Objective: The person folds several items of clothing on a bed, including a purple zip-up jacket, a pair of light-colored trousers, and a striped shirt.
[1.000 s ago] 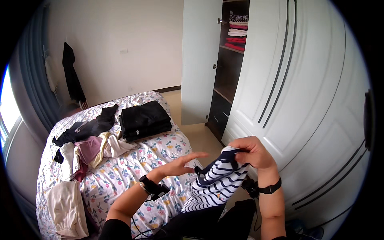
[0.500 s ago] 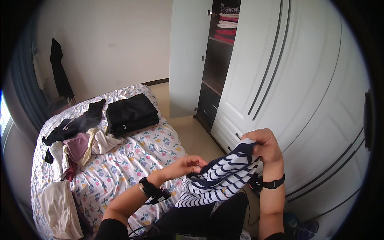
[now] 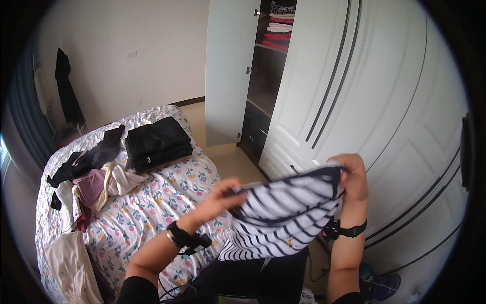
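Note:
A navy-and-white striped garment point(image 3: 288, 210) hangs stretched between my two hands above my lap. My left hand point(image 3: 225, 196) grips its left upper corner, the fingers a little smeared by motion. At the other end my right hand point(image 3: 353, 175) is closed on the dark-edged upper corner. The lower part of the cloth drapes in folds over my dark trousers point(image 3: 238, 276). A small coloured motif shows on the stripes near the bottom right.
On the flowered bed point(image 3: 167, 213) lie a stack of folded black clothes point(image 3: 158, 143), a loose pile with a mauve garment point(image 3: 91, 183), and a cream garment point(image 3: 71, 266). To the right stands a white wardrobe point(image 3: 385, 101), one door point(image 3: 230, 76) open on folded clothes point(image 3: 279, 28).
My hands have moved apart, with the left slightly left and up and the right slightly right and up. The striped garment is pulled wider and flatter between them. The view has shifted slightly.

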Demonstrator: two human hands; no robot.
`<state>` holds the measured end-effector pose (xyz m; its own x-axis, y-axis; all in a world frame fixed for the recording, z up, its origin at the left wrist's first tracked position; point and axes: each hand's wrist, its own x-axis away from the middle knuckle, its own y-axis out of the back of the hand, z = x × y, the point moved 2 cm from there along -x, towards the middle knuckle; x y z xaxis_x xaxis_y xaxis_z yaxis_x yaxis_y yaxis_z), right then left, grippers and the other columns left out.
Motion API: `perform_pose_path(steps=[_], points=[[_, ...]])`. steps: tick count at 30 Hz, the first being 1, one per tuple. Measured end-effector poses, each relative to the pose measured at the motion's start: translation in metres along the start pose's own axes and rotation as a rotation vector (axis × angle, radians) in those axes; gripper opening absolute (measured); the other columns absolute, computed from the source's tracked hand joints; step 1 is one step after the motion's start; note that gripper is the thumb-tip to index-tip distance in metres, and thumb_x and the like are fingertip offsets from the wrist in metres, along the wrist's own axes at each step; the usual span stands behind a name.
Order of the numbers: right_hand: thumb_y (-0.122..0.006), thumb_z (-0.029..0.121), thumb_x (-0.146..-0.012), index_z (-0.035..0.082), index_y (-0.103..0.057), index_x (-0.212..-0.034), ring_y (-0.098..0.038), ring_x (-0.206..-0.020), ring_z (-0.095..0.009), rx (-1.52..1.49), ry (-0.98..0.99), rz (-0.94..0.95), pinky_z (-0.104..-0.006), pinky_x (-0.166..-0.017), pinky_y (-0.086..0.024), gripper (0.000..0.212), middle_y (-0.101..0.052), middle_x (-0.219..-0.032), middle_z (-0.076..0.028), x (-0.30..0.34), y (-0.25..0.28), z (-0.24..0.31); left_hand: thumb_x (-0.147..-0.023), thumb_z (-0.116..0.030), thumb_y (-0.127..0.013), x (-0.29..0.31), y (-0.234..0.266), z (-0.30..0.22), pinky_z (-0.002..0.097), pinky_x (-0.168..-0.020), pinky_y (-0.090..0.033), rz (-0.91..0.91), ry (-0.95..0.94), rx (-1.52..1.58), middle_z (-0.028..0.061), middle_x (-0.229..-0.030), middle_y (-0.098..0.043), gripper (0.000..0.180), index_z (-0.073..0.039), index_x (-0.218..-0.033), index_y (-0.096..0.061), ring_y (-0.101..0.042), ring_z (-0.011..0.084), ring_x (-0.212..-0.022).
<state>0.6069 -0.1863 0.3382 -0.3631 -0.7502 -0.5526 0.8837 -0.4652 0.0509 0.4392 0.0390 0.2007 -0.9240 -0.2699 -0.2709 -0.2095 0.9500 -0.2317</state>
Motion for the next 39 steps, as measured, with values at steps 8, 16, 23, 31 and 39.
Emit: perform_pose_path(steps=[8, 16, 23, 31, 39], points=[[-0.057, 0.015, -0.093, -0.003, -0.063, -0.086, -0.046, -0.069, -0.004, 0.236, -0.068, -0.124, -0.0184, -0.064, -0.039, 0.021, -0.057, -0.074, 0.004, -0.022, 0.008, -0.025, -0.085, -0.036, -0.06, 0.023, 0.018, -0.112, 0.0212, -0.067, -0.032, 0.185, -0.127, -0.243, -0.0017, -0.083, -0.049, 0.035, -0.001, -0.087, -0.056, -0.042, 0.0066, -0.076], [-0.059, 0.017, -0.091, -0.008, -0.061, -0.084, -0.043, -0.071, -0.009, 0.422, -0.004, -0.114, -0.0214, -0.066, -0.035, 0.025, -0.051, -0.078, 0.0, -0.02, 0.004, -0.041, -0.088, -0.006, -0.052, 0.038, 0.037, -0.081, 0.0217, -0.081, -0.041, 0.138, 0.13, -0.234, 0.0, -0.096, -0.058, 0.022, -0.001, -0.109, -0.057, -0.053, 0.0078, -0.09], [-0.058, 0.016, -0.092, -0.007, -0.061, -0.082, -0.043, -0.071, -0.008, 0.434, -0.077, -0.127, -0.0208, -0.065, -0.035, 0.025, -0.05, -0.076, 0.0, -0.016, 0.012, -0.046, -0.074, 0.009, -0.065, 0.037, 0.037, -0.077, 0.0267, -0.087, -0.045, 0.055, 0.041, -0.62, 0.0043, -0.103, -0.054, 0.039, -0.006, -0.108, -0.054, -0.055, 0.0151, -0.098], [-0.056, 0.013, -0.092, -0.002, -0.06, -0.076, -0.041, -0.065, -0.004, 0.204, -0.279, -0.201, -0.019, -0.06, -0.035, 0.023, -0.051, -0.07, 0.005, -0.011, 0.024, -0.06, -0.064, 0.008, -0.072, 0.031, 0.028, -0.073, 0.0345, -0.084, -0.05, -0.029, -0.38, -0.989, 0.0116, -0.111, -0.05, 0.04, -0.005, -0.098, -0.054, -0.055, 0.0272, -0.102], [-0.055, 0.013, -0.093, -0.002, -0.061, -0.077, -0.043, -0.065, -0.004, 0.168, -0.276, -0.168, -0.0191, -0.061, -0.037, 0.022, -0.053, -0.07, 0.005, -0.007, 0.024, -0.056, -0.059, 0.011, -0.073, 0.026, 0.035, -0.061, 0.0287, -0.072, -0.05, -0.26, -0.459, -0.939, 0.0087, -0.096, -0.057, 0.031, -0.003, -0.079, -0.054, -0.059, 0.0228, -0.085]])
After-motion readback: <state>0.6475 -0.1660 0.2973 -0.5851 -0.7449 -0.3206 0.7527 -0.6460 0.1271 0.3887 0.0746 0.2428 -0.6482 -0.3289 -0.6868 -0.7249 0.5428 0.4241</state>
